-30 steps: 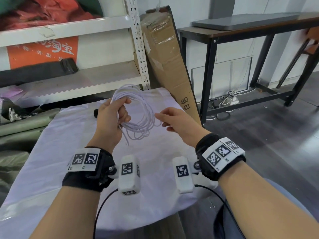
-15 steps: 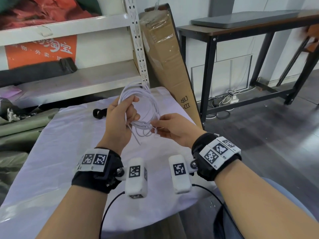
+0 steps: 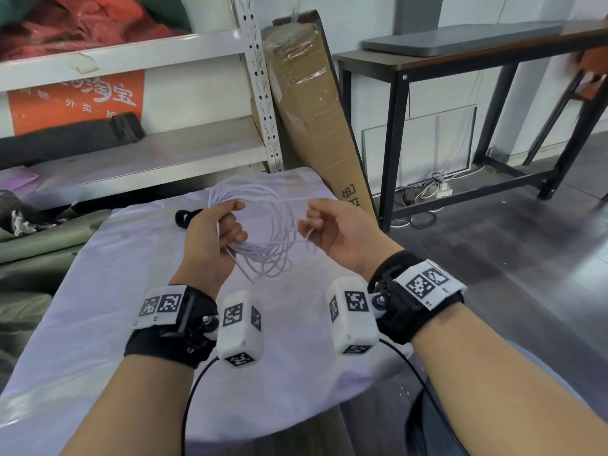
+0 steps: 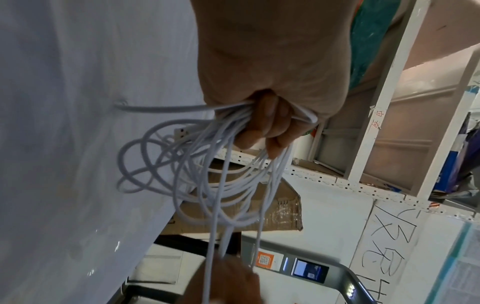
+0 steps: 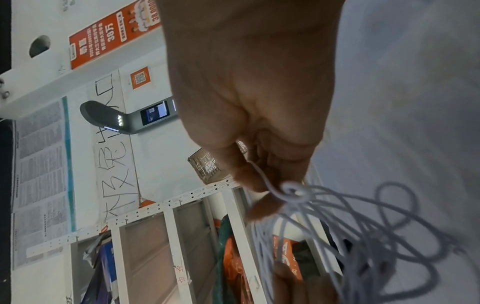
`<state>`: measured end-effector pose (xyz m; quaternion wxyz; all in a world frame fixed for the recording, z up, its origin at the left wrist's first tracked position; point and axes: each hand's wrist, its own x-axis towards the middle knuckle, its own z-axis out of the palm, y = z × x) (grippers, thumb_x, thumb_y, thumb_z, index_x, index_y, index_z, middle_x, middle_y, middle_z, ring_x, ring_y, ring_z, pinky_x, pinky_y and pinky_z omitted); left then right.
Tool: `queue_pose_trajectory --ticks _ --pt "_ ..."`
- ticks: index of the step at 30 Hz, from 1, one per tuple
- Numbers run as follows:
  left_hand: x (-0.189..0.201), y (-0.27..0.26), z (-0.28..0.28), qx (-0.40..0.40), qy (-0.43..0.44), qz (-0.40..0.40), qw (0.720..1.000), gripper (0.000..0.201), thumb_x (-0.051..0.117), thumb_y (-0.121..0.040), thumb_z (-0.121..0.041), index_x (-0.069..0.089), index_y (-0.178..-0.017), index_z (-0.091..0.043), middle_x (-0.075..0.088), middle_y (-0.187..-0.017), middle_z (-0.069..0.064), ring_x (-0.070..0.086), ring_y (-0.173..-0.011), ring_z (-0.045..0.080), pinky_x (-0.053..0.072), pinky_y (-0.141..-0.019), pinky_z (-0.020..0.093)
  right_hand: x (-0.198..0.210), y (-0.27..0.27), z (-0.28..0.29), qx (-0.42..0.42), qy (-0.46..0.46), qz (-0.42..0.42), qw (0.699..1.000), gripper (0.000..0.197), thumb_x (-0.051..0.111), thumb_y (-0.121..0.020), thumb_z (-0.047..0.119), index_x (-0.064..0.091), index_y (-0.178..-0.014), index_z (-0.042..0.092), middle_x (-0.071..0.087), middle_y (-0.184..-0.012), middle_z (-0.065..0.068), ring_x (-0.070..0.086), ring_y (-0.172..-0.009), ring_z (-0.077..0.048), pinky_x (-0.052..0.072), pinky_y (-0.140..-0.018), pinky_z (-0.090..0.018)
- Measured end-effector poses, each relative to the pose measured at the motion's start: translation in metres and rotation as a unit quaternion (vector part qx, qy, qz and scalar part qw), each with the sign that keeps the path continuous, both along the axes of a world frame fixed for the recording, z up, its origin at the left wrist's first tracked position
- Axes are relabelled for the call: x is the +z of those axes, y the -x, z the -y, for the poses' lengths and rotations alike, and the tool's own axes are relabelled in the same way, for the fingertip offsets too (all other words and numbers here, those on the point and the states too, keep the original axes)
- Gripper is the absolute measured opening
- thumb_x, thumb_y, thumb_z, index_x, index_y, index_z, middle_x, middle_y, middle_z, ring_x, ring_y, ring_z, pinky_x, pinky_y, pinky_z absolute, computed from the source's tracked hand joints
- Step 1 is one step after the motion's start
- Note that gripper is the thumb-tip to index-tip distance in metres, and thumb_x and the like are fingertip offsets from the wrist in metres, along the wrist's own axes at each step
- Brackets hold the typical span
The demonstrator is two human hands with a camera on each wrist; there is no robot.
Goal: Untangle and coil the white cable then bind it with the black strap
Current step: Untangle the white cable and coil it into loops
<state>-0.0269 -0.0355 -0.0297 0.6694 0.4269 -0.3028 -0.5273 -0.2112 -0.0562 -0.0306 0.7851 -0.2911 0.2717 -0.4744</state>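
The white cable [image 3: 279,238] hangs in several loose loops above the white-covered table [image 3: 98,307]. My left hand [image 3: 218,230] grips the gathered loops in its fist, seen close in the left wrist view [image 4: 262,127] with the cable [image 4: 197,176] spilling below it. My right hand [image 3: 324,225] is to the right of the coil and pinches one strand between thumb and fingers; the right wrist view shows that pinch [image 5: 259,179] and the cable [image 5: 363,222]. The black strap [image 3: 185,216] lies on the table just behind my left hand, partly hidden.
A metal shelf [image 3: 131,159] stands behind the table with dark bundles on it. A tall cardboard box [image 3: 316,113] leans at the table's back right corner. A black-framed bench [image 3: 460,60] stands further right over dark floor.
My right hand has drawn a strand out to the right, away from the coil. My left hand has shifted right with the loops, uncovering more of the black strap.
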Motion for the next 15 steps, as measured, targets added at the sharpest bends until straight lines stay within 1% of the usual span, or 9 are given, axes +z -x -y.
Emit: queue_pose_trajectory --ticks 1,2,3,5,7,9,12,13,15 --pt "0.000 -0.003 0.000 -0.008 -0.005 0.008 1.000 0.024 0.041 -0.096 -0.008 0.055 -0.078 -0.005 0.022 -0.038 -0.009 0.018 -0.033 0.006 0.027 -0.039 0.017 0.001 0.003 0.001 -0.002 0.003 -0.027 1.000 0.021 0.049 -0.094 0.003 0.046 -0.074 0.010 0.042 -0.054 0.000 0.036 -0.048 -0.010 0.045 -0.046 -0.019" --pt "0.000 -0.006 0.001 -0.015 -0.009 0.015 1.000 0.024 0.040 -0.097 -0.008 0.055 -0.078 -0.005 0.022 -0.039 -0.009 0.018 -0.033 0.006 0.026 -0.039 0.017 0.000 0.005 0.002 -0.002 0.023 -0.081 0.996 0.021 0.050 -0.093 0.002 0.047 -0.074 0.011 0.041 -0.054 0.002 0.031 -0.045 -0.008 0.036 -0.040 -0.016" --pt "0.000 -0.010 0.001 -0.021 -0.013 0.025 0.999 0.023 0.040 -0.096 -0.008 0.055 -0.079 -0.005 0.022 -0.039 -0.009 0.018 -0.032 0.006 0.024 -0.038 0.017 0.000 0.007 0.003 -0.005 0.060 -0.154 0.986 0.019 0.052 -0.092 0.002 0.050 -0.075 0.011 0.040 -0.055 0.002 0.029 -0.044 -0.007 0.029 -0.038 -0.015" --pt "0.000 -0.018 0.003 -0.036 -0.024 0.055 0.998 0.022 0.040 -0.096 -0.008 0.055 -0.079 -0.005 0.021 -0.039 -0.009 0.017 -0.032 0.006 0.019 -0.039 0.018 -0.002 0.007 0.003 -0.007 0.151 -0.298 0.943 0.015 0.058 -0.089 0.004 0.057 -0.077 0.012 0.042 -0.058 0.002 0.032 -0.046 -0.008 0.027 -0.039 -0.016" --pt "0.001 -0.025 0.003 -0.049 -0.036 0.092 0.994 0.021 0.041 -0.095 -0.007 0.055 -0.079 -0.004 0.021 -0.039 -0.009 0.017 -0.032 0.006 0.018 -0.039 0.019 -0.003 0.005 0.001 -0.016 0.213 -0.398 0.892 0.011 0.063 -0.086 0.009 0.060 -0.077 0.014 0.045 -0.060 0.003 0.037 -0.050 -0.009 0.033 -0.044 -0.017" --pt "0.004 -0.029 0.002 -0.051 -0.043 0.132 0.989 0.021 0.042 -0.095 -0.006 0.055 -0.079 -0.004 0.022 -0.039 -0.008 0.017 -0.032 0.006 0.017 -0.038 0.019 -0.004 0.002 0.001 -0.026 0.230 -0.440 0.868 0.007 0.065 -0.085 0.016 0.062 -0.080 0.014 0.046 -0.062 0.003 0.042 -0.053 -0.011 0.039 -0.050 -0.020" --pt "0.007 -0.030 0.000 -0.046 -0.040 0.176 0.983 0.021 0.043 -0.095 -0.005 0.055 -0.078 -0.003 0.022 -0.040 -0.007 0.017 -0.032 0.006 0.015 -0.040 0.020 -0.010 0.001 0.004 0.005 0.198 -0.437 0.878 0.010 0.064 -0.088 0.019 0.063 -0.091 0.010 0.050 -0.069 0.000 0.047 -0.056 -0.014 0.046 -0.061 -0.025" --pt "0.008 -0.029 0.000 -0.046 -0.039 0.183 0.981 0.021 0.043 -0.095 -0.005 0.055 -0.078 -0.003 0.022 -0.040 -0.007 0.017 -0.033 0.006 0.014 -0.041 0.021 -0.012 0.000 0.004 0.025 0.191 -0.442 0.876 0.013 0.063 -0.089 0.019 0.063 -0.096 0.008 0.051 -0.072 0.000 0.048 -0.058 -0.014 0.047 -0.064 -0.025" --pt "0.011 -0.026 -0.001 -0.047 -0.036 0.201 0.978 0.020 0.045 -0.094 -0.005 0.056 -0.078 -0.003 0.023 -0.041 -0.007 0.017 -0.034 0.007 0.014 -0.041 0.021 -0.016 -0.002 0.001 0.063 0.197 -0.468 0.859 0.023 0.064 -0.089 0.022 0.061 -0.107 0.007 0.054 -0.081 0.000 0.051 -0.067 -0.012 0.047 -0.069 -0.023"
